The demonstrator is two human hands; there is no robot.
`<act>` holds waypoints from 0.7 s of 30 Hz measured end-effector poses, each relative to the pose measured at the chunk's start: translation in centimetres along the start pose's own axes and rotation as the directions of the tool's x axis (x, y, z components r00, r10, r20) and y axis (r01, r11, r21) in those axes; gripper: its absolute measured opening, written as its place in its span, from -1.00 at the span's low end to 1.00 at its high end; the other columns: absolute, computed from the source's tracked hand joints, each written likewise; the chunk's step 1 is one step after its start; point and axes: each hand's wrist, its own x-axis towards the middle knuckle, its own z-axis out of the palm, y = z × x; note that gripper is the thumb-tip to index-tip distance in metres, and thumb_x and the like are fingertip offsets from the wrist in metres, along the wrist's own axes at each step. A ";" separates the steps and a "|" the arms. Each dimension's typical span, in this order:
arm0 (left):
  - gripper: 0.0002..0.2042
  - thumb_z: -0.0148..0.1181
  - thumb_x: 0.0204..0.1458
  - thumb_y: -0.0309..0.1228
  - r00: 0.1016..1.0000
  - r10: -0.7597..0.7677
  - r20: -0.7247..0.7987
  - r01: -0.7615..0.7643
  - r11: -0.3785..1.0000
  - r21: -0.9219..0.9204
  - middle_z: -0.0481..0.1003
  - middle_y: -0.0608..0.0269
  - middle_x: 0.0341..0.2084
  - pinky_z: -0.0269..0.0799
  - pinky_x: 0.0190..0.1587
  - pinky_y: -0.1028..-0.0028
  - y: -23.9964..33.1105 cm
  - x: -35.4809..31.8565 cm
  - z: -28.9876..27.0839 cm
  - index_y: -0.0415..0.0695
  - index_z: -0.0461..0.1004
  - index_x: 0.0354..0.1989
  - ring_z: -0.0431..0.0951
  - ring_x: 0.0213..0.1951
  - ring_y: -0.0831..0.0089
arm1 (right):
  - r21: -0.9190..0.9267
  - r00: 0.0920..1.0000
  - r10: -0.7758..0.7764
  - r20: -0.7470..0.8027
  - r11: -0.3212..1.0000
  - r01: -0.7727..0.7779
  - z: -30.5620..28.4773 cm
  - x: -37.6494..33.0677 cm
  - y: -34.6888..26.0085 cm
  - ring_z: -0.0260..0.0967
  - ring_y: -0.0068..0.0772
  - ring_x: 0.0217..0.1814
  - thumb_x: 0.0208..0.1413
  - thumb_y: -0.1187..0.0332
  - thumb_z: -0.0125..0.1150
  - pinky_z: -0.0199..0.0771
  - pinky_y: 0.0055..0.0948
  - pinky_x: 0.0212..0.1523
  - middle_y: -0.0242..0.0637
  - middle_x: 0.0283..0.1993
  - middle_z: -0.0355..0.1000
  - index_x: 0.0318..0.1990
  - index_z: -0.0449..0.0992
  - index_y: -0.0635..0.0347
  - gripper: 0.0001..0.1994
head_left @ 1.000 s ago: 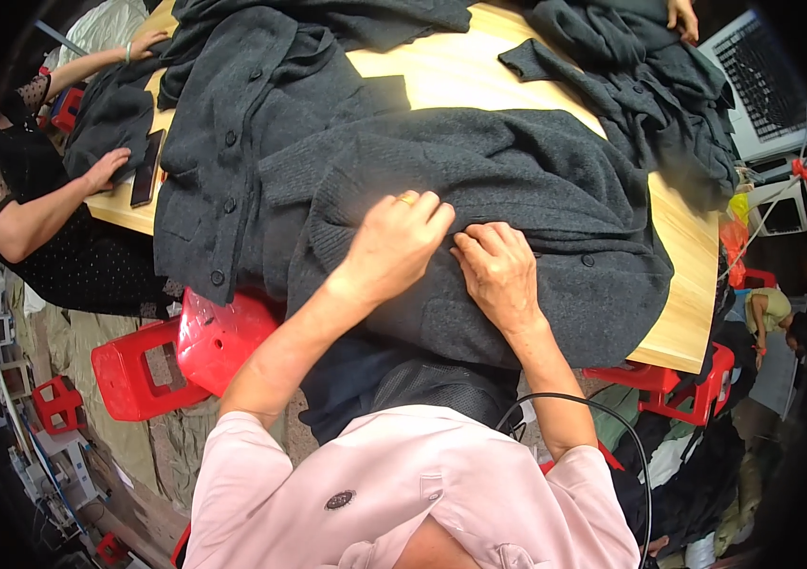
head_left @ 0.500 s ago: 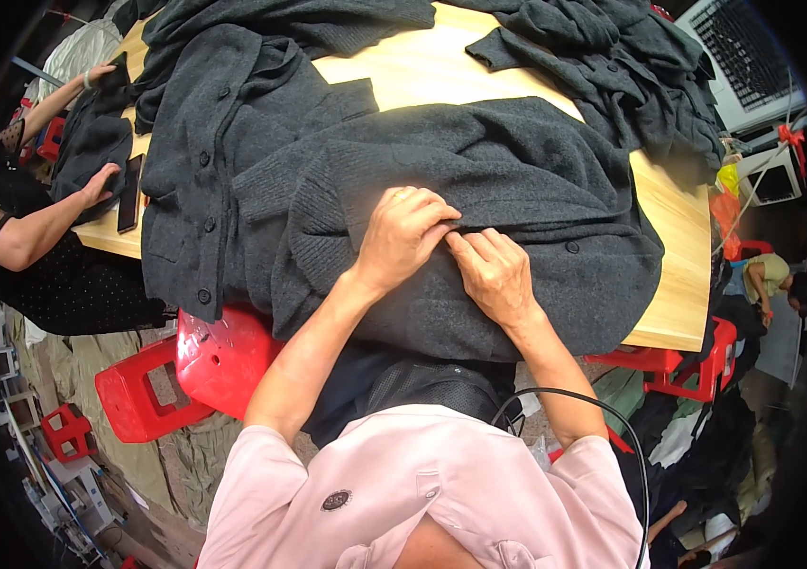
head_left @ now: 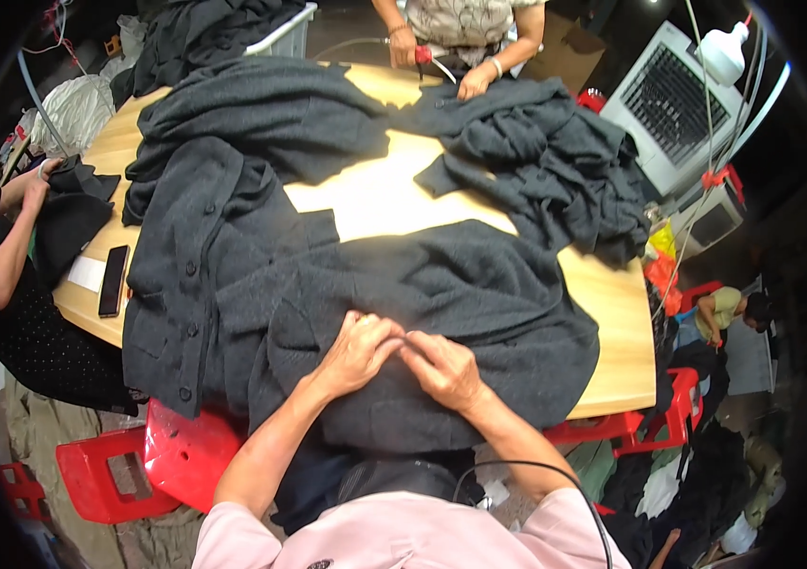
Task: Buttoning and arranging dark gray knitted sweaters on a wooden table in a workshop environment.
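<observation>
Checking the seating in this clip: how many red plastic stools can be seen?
4: two overlapping at lower left, red stool and second stool; two right of the wooden table, stool and stool. More may be hidden.

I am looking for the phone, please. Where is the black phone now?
In the head view, the black phone lies flat on the wooden table, near its left edge, beside the buttoned dark garment.
</observation>
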 end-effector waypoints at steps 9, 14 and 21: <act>-0.77 0.49 0.19 -0.29 0.989 -0.001 0.145 0.028 0.982 -0.187 0.72 0.28 -0.16 0.35 0.20 0.28 0.4 -0.8 -2.0 -0.09 0.71 -0.06 0.67 -0.06 0.29 | 0.051 0.993 0.098 0.068 0.993 -0.102 0.8 -1.4 -1.1 0.64 -0.29 -0.33 0.18 0.45 0.41 0.66 -0.31 -0.39 -0.23 -0.12 0.63 -0.27 0.56 0.18 -0.90; -0.85 0.53 0.11 -0.37 0.997 -0.067 0.029 0.071 0.982 -0.175 0.70 0.18 -0.27 0.47 0.05 0.23 0.0 -1.4 -0.1 -0.13 0.73 -0.22 0.66 -0.14 0.16 | 0.121 0.979 0.204 0.004 0.972 -0.203 1.2 -1.1 -1.3 0.62 -0.18 -0.37 0.08 0.53 0.45 0.62 -0.23 -0.41 -0.19 -0.29 0.59 -0.39 0.48 0.19 -0.81; -0.89 0.39 0.01 -0.66 0.982 0.041 -0.186 -0.046 0.999 -0.026 0.62 0.04 -0.34 0.56 -0.07 0.14 0.4 0.5 0.7 -0.23 0.61 -0.30 0.62 -0.19 -0.01 | 0.090 0.947 0.310 -0.090 0.949 -0.302 3.0 0.0 -0.1 0.43 -0.11 -0.52 0.00 0.62 0.38 0.46 -0.15 -0.51 -0.19 -0.47 0.33 -0.44 0.38 0.16 -0.76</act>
